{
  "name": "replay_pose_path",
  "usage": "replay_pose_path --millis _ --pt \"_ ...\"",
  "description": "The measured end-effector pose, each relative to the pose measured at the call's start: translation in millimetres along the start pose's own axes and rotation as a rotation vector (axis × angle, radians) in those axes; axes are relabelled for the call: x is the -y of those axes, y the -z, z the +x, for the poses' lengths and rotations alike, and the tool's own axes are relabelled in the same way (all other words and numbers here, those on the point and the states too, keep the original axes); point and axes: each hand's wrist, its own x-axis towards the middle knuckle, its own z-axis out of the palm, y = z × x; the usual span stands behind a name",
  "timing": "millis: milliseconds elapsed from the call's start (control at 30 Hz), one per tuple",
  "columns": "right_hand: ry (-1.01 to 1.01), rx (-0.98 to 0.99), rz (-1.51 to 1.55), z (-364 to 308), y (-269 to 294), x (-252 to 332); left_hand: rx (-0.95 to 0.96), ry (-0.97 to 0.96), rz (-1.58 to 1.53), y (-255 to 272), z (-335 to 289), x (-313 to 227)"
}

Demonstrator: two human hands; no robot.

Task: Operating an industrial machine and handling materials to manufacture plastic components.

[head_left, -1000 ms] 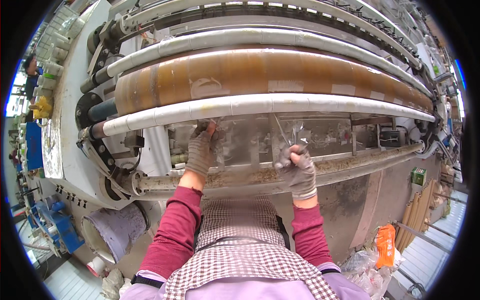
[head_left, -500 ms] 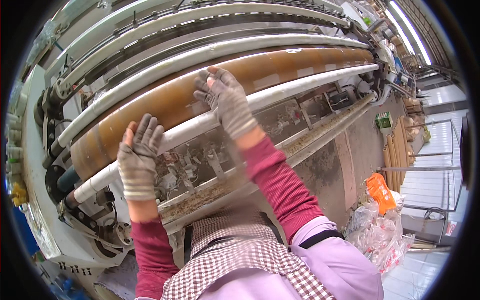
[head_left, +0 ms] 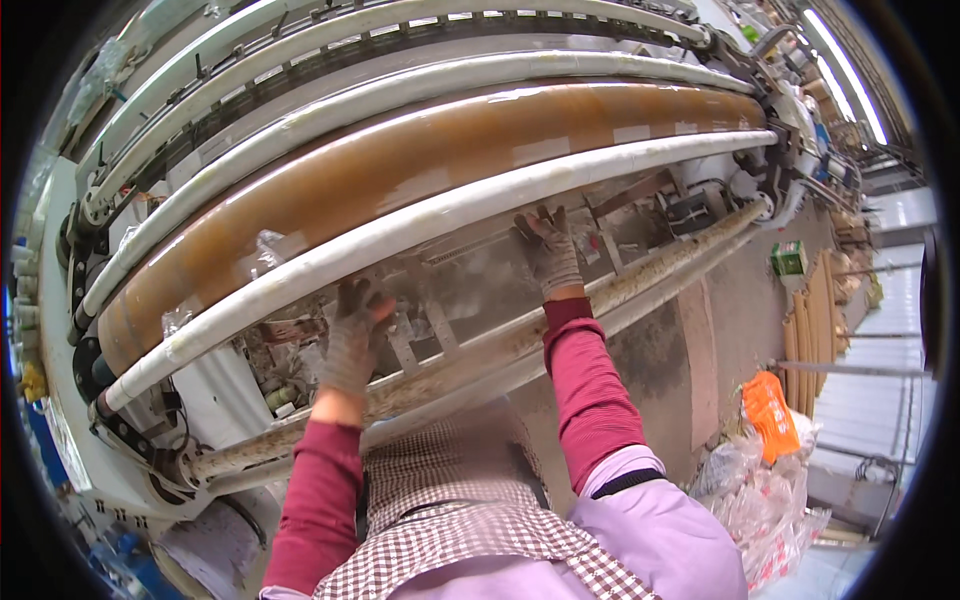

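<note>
The person's gloved left hand [head_left: 350, 338], blurred, is toward 8 o'clock with its thumb apart from the fingers; whether it pinches anything cannot be told. The right hand [head_left: 550, 252], at 2 o'clock, has its fingers spread. Both are just below a white-wrapped bar [head_left: 450, 208]; contact with it is unclear. The brown roller [head_left: 380, 175] lies behind that bar, around 11 to 12 o'clock, with crumpled clear film [head_left: 268, 252] on it toward 9 to 10 o'clock. An orange bag [head_left: 770, 418] lies at 4 o'clock, a green box [head_left: 788, 259] near 3 o'clock.
</note>
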Motion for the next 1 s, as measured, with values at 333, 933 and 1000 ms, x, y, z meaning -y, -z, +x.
replay_pose_path --millis 333,933,1000 --pt "-0.232 0.062 -0.414 -21.3 69.2 29.0 -0.172 -0.277 -0.093 -47.9 17.0 51.0" --pt "-0.118 0.414 -0.122 -49.5 -47.5 129.6 0.198 -0.215 -0.670 -109.8 6.6 -64.9" --pt "-0.197 0.216 -0.247 -48.3 -71.5 142.9 0.231 -0.263 -0.710 -110.5 35.0 -80.2"
